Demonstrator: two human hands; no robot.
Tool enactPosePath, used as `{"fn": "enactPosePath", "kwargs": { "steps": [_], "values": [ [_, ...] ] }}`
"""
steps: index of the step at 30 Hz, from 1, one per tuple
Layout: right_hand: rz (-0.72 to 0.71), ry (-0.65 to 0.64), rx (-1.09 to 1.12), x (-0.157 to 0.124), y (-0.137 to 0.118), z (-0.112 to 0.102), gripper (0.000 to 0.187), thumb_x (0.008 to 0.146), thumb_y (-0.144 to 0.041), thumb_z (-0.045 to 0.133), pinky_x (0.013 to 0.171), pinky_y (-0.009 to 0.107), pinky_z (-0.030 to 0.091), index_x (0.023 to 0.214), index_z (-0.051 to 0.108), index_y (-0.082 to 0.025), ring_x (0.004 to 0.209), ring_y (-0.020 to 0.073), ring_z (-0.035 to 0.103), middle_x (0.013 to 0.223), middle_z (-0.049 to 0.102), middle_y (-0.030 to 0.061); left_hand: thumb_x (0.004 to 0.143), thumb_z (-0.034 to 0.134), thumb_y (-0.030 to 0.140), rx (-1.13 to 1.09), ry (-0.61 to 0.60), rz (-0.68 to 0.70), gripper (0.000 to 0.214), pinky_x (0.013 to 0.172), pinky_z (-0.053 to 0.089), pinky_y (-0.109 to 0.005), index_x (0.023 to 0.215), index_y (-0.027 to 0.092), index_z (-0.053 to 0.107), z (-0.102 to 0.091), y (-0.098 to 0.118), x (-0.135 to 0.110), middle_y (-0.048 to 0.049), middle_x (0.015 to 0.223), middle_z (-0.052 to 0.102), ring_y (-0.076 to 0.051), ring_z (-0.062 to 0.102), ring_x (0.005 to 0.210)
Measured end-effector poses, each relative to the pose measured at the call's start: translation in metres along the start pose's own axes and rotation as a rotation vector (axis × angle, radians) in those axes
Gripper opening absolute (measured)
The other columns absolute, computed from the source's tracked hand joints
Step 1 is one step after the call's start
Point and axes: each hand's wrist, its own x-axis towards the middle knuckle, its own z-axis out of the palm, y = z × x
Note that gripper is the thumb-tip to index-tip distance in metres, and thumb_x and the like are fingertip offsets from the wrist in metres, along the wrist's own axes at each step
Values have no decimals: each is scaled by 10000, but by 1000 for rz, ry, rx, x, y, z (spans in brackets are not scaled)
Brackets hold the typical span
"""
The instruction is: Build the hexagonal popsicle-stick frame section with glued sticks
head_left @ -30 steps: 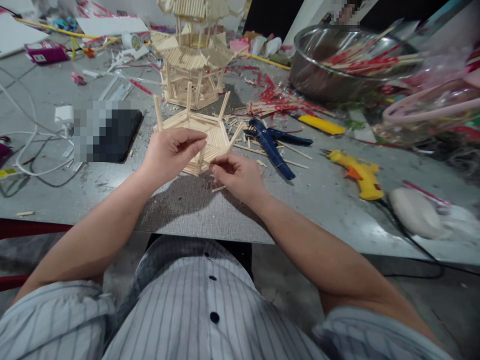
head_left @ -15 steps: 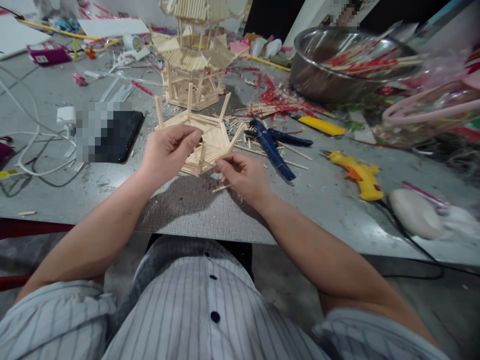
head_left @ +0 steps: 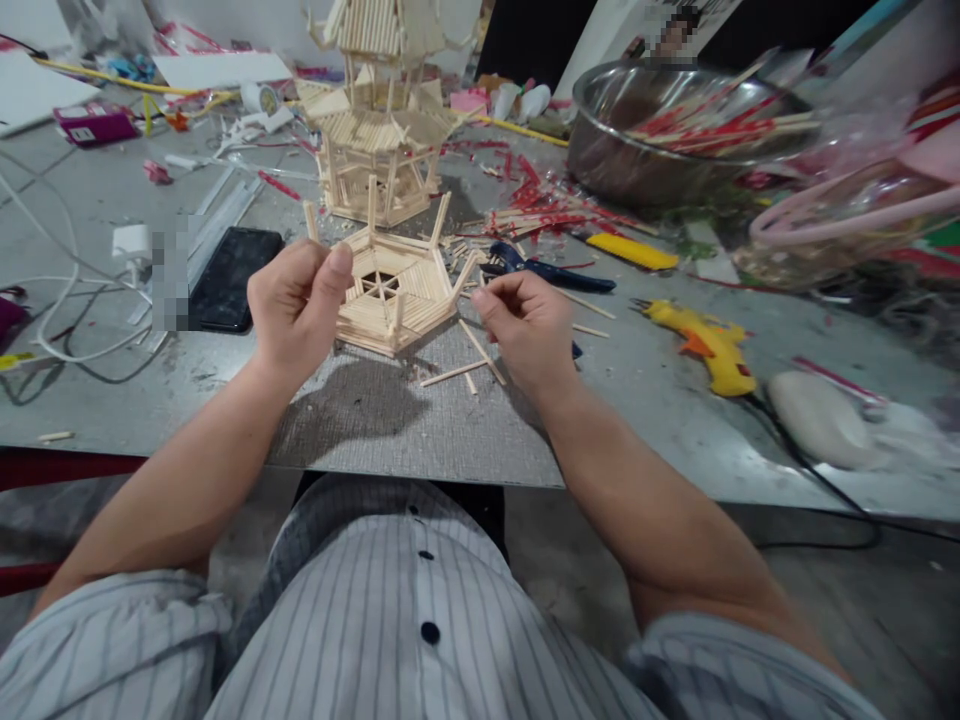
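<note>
A hexagonal platform of glued wooden sticks (head_left: pixel 405 290), with short posts standing at its corners, lies on the grey table (head_left: pixel 375 420) in front of me. My left hand (head_left: pixel 296 305) is curled closed at its left edge, thumb up against the forefinger; what it grips is hidden. My right hand (head_left: pixel 525 320) hovers just right of the platform with thumb and fingertips pinched together, and I cannot make out anything in the pinch. A few loose sticks (head_left: pixel 469 365) lie on the table between my hands.
A taller stick pagoda (head_left: pixel 382 120) stands behind the platform. Blue pliers (head_left: pixel 551 270), a yellow cutter (head_left: pixel 630 250), a yellow glue gun (head_left: pixel 709 345) with its cable, a steel bowl of sticks (head_left: pixel 675 130), a phone (head_left: pixel 229 275) and white cables (head_left: pixel 60 300) crowd the table.
Both hands have drawn apart from the platform's front: the left moved left and curled up, the right moved right and lifted. The platform's open centre and loose sticks now show.
</note>
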Motion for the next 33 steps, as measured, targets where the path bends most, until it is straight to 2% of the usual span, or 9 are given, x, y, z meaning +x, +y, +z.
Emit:
{"fn": "enactPosePath", "kwargs": {
  "steps": [4, 9, 17, 22, 27, 33],
  "values": [
    [-7, -66, -86, 2, 2, -2, 91, 783, -282, 619, 556, 249, 385, 755, 590, -200, 540, 79, 444, 639, 543, -36, 912, 541, 400, 23, -13, 61, 410, 510, 334, -318, 547, 217, 499, -1, 0, 0, 13, 539, 488, -105, 488, 513],
    [-10, -160, -177, 1, 1, -3, 74, 774, -256, 608, 562, 255, 369, 779, 637, -188, 565, 93, 461, 677, 597, -11, 910, 538, 403, 50, -34, 96, 367, 503, 337, -316, 594, 217, 531, -1, 0, 1, 13, 555, 499, -96, 448, 485],
    [-122, -374, -296, -6, -6, 1, 71, 766, -254, 637, 581, 265, 344, 777, 669, -191, 572, 100, 463, 668, 606, -5, 883, 536, 489, 153, -91, -9, 357, 507, 363, -312, 633, 238, 580, -1, 2, 0, 3, 552, 517, -125, 480, 525],
    [-125, -390, -335, -9, -6, 4, 86, 783, -267, 623, 599, 272, 348, 768, 678, -202, 601, 114, 485, 682, 618, 6, 876, 527, 517, 201, -135, -41, 351, 521, 358, -298, 676, 234, 582, 0, 2, 0, 8, 568, 498, -125, 466, 538],
    [-124, -372, -349, -9, -5, 4, 155, 804, -292, 594, 578, 269, 325, 695, 646, -195, 566, 112, 461, 619, 588, -4, 870, 538, 515, 198, -138, -25, 385, 515, 355, -293, 623, 220, 550, 0, 0, 0, 10, 558, 476, -114, 444, 517],
    [-122, -382, -327, -9, -6, 4, 236, 822, -346, 583, 561, 271, 302, 650, 617, -188, 521, 103, 416, 567, 534, -14, 890, 498, 517, 199, -158, -47, 434, 499, 381, -310, 569, 229, 540, -1, 4, 1, -17, 553, 538, -134, 498, 530]
  ]
}}
